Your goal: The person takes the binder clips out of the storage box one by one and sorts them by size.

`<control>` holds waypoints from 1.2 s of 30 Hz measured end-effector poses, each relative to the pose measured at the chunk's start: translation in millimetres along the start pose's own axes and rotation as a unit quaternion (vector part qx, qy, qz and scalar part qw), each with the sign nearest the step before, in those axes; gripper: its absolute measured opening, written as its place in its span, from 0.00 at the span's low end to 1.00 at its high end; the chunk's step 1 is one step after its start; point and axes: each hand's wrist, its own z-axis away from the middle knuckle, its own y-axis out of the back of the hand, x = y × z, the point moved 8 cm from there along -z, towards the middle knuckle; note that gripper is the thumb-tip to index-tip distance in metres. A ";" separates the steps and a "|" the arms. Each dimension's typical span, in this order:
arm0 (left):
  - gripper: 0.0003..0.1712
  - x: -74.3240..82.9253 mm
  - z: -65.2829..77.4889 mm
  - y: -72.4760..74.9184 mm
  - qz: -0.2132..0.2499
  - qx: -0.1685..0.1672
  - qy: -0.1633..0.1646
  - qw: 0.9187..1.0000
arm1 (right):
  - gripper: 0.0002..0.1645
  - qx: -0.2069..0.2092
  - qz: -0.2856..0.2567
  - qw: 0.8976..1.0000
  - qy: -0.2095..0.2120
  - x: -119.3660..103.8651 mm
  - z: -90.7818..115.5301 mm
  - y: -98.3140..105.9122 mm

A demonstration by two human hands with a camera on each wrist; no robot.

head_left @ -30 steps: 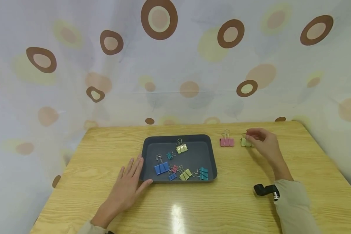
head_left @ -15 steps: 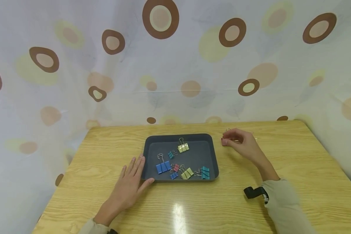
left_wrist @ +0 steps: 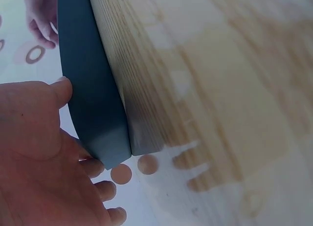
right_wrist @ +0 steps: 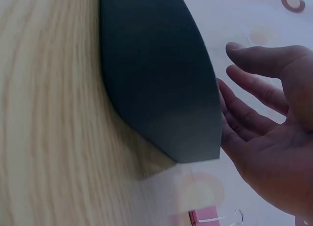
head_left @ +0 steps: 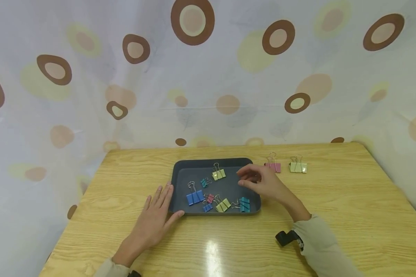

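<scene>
A dark shallow tray (head_left: 198,164) holds several binder clips. Among them are a large blue clip (head_left: 195,197), a teal clip (head_left: 244,204), a small teal clip (head_left: 204,183), a yellow clip (head_left: 218,175) and a yellow-green clip (head_left: 223,205). Close together lie a small red clip (head_left: 210,198) and a small blue clip (head_left: 207,207). My left hand (head_left: 151,221) rests at the tray's left side, fingers extended and thumb at its front corner. My right hand (head_left: 263,182) hovers over the tray's right rim with loosely bent fingers, nothing between them.
Right of the tray, a pink binder clip (head_left: 276,167) and a pale yellow binder clip (head_left: 298,167) stand on the wooden table (head_left: 346,192). A patterned curtain (head_left: 225,127) hangs behind the table.
My right hand has moved left from the pale yellow clip, past the pink clip, to the tray's right rim. Both clips stay on the table. My left hand has stayed at the tray.
</scene>
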 end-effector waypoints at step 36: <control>0.49 -2.2 -0.7 -2.5 0.006 -0.010 0.010 1.000 | 0.11 -0.140 0.122 0.982 0.033 -10.7 -3.7 -79.9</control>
